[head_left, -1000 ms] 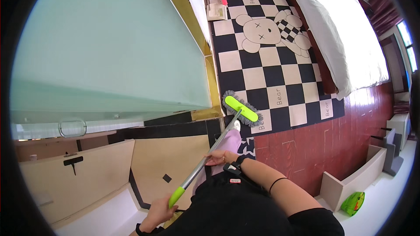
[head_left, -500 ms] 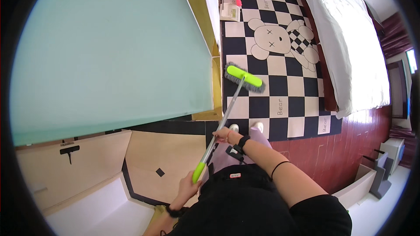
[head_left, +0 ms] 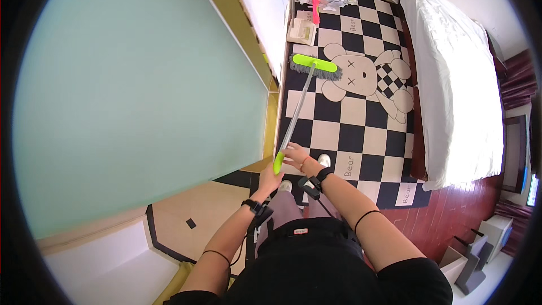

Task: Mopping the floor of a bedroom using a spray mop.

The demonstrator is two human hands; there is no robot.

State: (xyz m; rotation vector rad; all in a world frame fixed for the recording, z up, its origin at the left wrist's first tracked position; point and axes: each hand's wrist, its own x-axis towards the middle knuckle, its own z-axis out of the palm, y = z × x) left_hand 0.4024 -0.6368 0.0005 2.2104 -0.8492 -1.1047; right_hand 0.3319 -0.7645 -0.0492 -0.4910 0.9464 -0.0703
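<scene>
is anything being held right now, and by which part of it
A mop: the left hand holds its green grip near the end, the right hand its pole close to the grip.

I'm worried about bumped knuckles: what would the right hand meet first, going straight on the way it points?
The mop pole, which the right hand touches, comes first. Beyond it, the line seems to run toward the gold-coloured frame beside the mat, though depth is unclear here.
</scene>
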